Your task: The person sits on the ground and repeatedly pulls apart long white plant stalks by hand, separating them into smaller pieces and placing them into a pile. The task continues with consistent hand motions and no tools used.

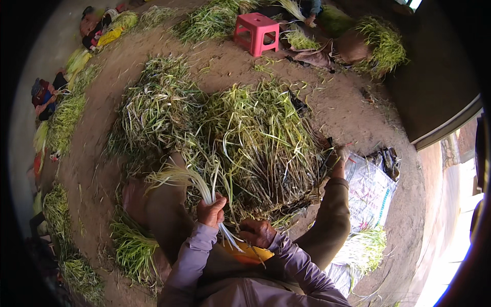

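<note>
My left hand (210,211) is closed around a bunch of pale leafy stalks (207,192), like blanched chives or young garlic. Their white ends point down toward my lap, and the yellow-green leaves fan out to the upper left. Close by on the right, my right hand (258,233) has its fingers curled on a thin brownish stalk (235,217). Part of its grip is hidden by the fingers. Below both hands lies something yellow-orange (250,253) on my lap. Between my legs rises a large heap of unsorted stalks (261,143), with dark roots toward me.
Another heap of stalks (158,102) adjoins on the left. Cleaned-looking green bundles (135,250) lie beside my left leg; pale ones (365,248) rest on a white sack (371,189) at right. Farther off are a pink stool (257,33) and another person's hand (310,20).
</note>
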Demonstrator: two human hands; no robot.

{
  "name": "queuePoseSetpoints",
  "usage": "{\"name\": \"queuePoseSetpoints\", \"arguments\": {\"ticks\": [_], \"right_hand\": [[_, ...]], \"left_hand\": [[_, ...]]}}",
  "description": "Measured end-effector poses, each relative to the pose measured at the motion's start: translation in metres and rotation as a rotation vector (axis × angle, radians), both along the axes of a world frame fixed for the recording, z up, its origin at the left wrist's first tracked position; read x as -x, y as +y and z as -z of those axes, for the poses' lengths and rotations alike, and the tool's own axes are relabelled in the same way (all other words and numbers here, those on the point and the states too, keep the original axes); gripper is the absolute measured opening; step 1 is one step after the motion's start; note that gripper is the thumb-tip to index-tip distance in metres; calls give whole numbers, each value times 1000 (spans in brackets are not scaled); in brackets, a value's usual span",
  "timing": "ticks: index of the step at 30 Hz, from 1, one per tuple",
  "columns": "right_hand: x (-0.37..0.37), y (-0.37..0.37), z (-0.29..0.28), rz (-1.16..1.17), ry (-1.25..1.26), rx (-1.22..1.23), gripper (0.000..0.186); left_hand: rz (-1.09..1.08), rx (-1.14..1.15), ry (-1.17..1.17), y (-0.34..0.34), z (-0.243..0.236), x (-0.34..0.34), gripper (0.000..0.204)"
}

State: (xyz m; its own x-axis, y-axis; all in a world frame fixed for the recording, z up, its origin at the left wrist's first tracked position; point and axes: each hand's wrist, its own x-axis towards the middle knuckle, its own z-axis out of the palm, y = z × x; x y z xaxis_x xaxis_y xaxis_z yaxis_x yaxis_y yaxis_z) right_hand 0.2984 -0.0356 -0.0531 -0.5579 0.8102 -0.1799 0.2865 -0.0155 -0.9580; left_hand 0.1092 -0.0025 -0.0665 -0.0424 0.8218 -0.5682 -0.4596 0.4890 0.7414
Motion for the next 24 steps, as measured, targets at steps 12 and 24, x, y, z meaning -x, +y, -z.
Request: {"name": "queuePoseSetpoints", "arguments": {"ticks": [12,24], "right_hand": [[-6,25,5,-142,-47,-92,19],[54,40,-2,414,-23,-85,29]], "left_hand": [[-83,-85,-60,24,-15,9,17],[-186,-108,146,12,-26,-5,25]]}}
